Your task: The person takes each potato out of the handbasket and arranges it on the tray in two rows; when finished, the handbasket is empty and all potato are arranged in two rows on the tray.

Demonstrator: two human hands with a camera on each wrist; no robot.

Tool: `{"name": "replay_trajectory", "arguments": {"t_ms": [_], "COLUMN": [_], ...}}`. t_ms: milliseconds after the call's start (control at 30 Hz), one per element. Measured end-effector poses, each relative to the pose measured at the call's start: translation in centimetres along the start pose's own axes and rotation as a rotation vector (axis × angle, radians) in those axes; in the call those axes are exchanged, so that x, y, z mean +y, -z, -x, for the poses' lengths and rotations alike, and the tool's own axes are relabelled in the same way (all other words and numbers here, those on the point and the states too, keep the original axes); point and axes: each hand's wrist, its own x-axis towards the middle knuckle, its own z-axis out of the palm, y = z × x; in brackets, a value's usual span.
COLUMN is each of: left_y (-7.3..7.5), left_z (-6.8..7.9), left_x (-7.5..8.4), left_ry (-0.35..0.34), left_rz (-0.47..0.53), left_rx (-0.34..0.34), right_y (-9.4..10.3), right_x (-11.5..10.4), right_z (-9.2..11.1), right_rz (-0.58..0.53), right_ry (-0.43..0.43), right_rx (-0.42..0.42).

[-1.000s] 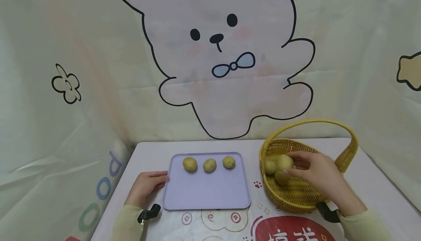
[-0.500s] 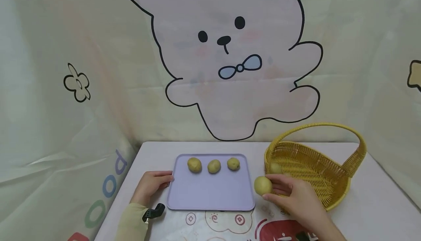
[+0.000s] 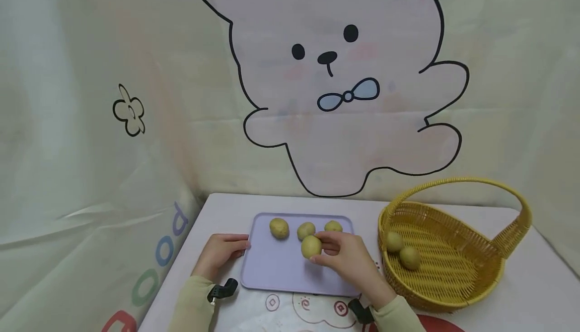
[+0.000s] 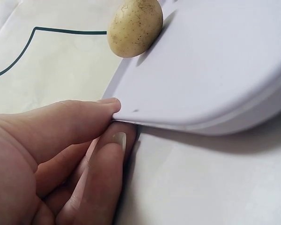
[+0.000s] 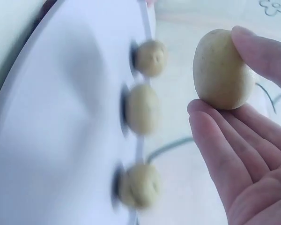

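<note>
From my remote seat I see the right hand [image 3: 351, 259] pinching a potato [image 3: 311, 247] between thumb and fingertips, above the tray [image 3: 267, 272] — apart from it, as the right wrist view shows. The step in hand seems to be the carrying; next would be called for a gentle lowering toward six o'clock of the tray. The left hand [image 3: 219, 255] pinches the tray's edge at nine o'clock. Three resting potatoes [image 3: 279, 228] line its twelve o'clock side — these could be knocked. At three o'clock stands the basket [image 3: 448, 251], two remaining potatoes [image 3: 410, 258] inside at its nine o'clock, under a tall handle [image 3: 455, 180].
</note>
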Motion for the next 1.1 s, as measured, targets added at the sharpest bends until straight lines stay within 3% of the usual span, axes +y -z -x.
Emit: {"name": "replay_trajectory", "arguments": {"t_ms": [267, 433, 833, 1100], "left_y": [-0.8, -0.9, -1.1, -0.3], "left_z": [0.0, -0.1, -0.6, -0.4], "left_x": [-0.2, -0.3, -0.5, -0.2], "left_ry": [0.023, 0.023, 0.007, 0.012], "left_rz": [0.029, 0.050, 0.054, 0.010], "left_rx": [-0.010, -0.011, -0.028, 0.000], "right_y": [-5.8, -8.1, -10.1, -10.9], "right_x": [0.7, 1.0, 0.7, 0.3], "right_z": [-2.1, -2.5, -2.3, -2.8], "right_rz": [-0.086, -0.112, -0.078, -0.033], "right_ry": [0.058, 0.059, 0.059, 0.083], "right_rx": [-0.105, -0.148, -0.160, -0.164]}}
